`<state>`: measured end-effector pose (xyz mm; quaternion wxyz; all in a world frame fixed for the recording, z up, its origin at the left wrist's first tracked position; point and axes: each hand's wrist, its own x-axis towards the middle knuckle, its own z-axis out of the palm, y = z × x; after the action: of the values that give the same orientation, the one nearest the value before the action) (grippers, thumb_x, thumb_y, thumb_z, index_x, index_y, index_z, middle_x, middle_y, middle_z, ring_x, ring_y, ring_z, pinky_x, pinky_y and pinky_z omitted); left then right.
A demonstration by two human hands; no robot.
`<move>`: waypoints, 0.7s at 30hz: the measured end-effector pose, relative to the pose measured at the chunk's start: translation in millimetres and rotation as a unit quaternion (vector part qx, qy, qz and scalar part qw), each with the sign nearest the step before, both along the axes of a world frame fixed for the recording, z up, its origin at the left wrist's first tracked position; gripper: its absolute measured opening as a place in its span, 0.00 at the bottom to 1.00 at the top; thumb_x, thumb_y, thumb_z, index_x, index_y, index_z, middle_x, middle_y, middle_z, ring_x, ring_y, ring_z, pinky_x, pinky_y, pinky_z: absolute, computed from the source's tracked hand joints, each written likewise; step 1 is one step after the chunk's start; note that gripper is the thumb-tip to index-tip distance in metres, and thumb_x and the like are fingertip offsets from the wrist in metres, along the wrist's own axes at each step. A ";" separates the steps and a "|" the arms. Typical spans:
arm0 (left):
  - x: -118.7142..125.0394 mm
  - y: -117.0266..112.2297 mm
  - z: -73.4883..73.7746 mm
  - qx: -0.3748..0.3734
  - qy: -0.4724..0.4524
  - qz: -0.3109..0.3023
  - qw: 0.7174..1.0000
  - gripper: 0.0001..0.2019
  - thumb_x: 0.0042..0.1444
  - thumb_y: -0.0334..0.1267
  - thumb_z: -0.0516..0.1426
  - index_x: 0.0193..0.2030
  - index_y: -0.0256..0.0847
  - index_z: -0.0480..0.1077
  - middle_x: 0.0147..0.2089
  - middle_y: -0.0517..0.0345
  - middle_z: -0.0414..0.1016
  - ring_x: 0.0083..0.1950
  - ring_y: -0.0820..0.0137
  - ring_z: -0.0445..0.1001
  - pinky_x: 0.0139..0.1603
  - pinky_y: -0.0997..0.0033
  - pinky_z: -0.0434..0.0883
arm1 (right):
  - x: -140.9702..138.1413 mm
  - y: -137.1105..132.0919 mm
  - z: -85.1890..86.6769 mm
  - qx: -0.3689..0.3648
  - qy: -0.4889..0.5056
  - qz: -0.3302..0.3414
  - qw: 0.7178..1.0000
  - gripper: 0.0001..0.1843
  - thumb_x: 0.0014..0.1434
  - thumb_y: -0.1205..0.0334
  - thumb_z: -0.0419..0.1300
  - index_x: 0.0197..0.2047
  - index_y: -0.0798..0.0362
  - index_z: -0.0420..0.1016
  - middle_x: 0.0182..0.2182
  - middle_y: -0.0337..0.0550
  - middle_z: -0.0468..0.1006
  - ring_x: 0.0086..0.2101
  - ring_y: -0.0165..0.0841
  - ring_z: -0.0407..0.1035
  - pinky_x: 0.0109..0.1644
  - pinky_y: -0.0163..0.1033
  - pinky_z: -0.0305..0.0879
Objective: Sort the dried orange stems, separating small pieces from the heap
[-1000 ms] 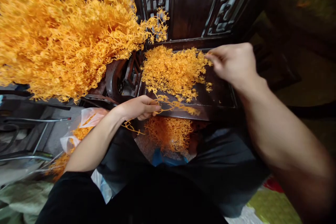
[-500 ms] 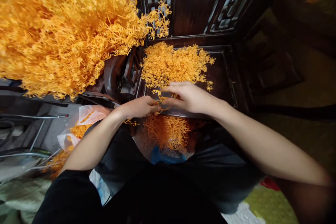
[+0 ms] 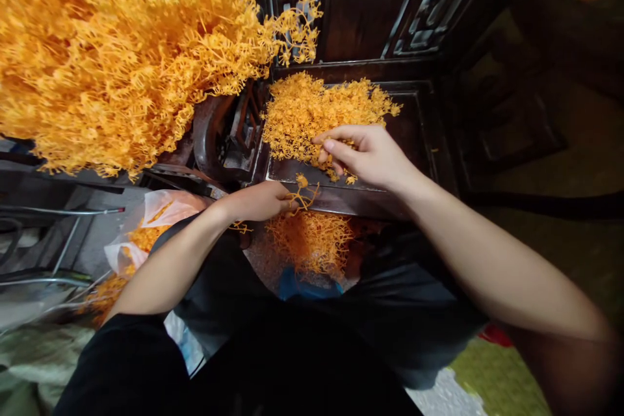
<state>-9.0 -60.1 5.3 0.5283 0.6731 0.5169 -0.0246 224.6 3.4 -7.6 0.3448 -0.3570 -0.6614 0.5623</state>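
Note:
My left hand [image 3: 266, 200] is closed around an orange branched plastic sprig [image 3: 303, 195], whose thin prongs stick out past the fingertips above the seat's front edge. At the front of a heap of small orange plastic pieces [image 3: 316, 110], my right hand [image 3: 363, 151] has its thumb and fingers drawn together. What it pinches, if anything, is hidden among the pieces around the fingertips. The heap lies on a dark wooden seat [image 3: 419, 162]. Below the front edge, between my knees, is a tangle of orange sprigs [image 3: 312, 240].
A large mass of orange plastic sprigs [image 3: 117, 58] rises at the left, beside the curved wooden armrest [image 3: 209, 133]. A carved wooden backrest [image 3: 368, 6] stands behind the seat. At the lower left, a plastic bag [image 3: 168, 205] holds more orange pieces near metal tubing [image 3: 68, 247].
My right hand has moved away from my left, up and right to the heap, and its fingers have drawn together. My left hand stays nearly in place with the sprig.

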 end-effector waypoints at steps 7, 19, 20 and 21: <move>-0.9 11.5 -7.3 0.073 -0.112 0.239 0.962 0.19 0.66 0.52 0.55 0.30 0.41 0.68 0.21 0.68 0.52 0.21 0.77 0.48 0.27 0.71 0.48 | -0.7 6.0 0.8 -0.230 0.155 0.043 0.960 0.16 0.57 0.54 0.71 0.42 0.55 0.76 0.24 0.35 0.70 0.17 0.21 0.54 0.17 0.33 0.36; 15.6 8.7 2.4 0.107 -0.070 0.029 0.991 0.16 0.64 0.45 0.58 0.28 0.37 0.73 0.26 0.61 0.70 0.30 0.73 0.63 0.34 0.72 0.60 | -4.1 -14.6 6.8 0.312 -0.222 0.112 0.917 0.22 0.69 0.60 0.57 0.63 0.48 0.77 0.39 0.45 0.83 0.34 0.36 0.74 0.36 0.39 0.64; 17.3 8.7 3.4 0.103 -0.068 0.034 0.992 0.18 0.65 0.46 0.57 0.27 0.38 0.71 0.25 0.62 0.68 0.28 0.74 0.62 0.33 0.72 0.59 | -4.5 -14.6 6.2 0.346 -0.263 0.097 0.895 0.20 0.68 0.63 0.55 0.58 0.49 0.81 0.39 0.45 0.83 0.34 0.36 0.74 0.35 0.39 0.61; 18.9 8.8 4.6 0.097 -0.069 0.045 0.992 0.19 0.66 0.47 0.56 0.26 0.38 0.70 0.24 0.62 0.66 0.27 0.74 0.60 0.32 0.72 0.58 | -4.8 -13.2 5.0 0.374 -0.300 0.070 0.875 0.18 0.67 0.64 0.54 0.53 0.49 0.83 0.39 0.46 0.83 0.34 0.36 0.73 0.33 0.39 0.58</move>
<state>9.9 -51.3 9.8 0.4955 0.6972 0.5091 0.0957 219.7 -9.8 -2.6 0.1974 -0.3052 -0.9175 0.1617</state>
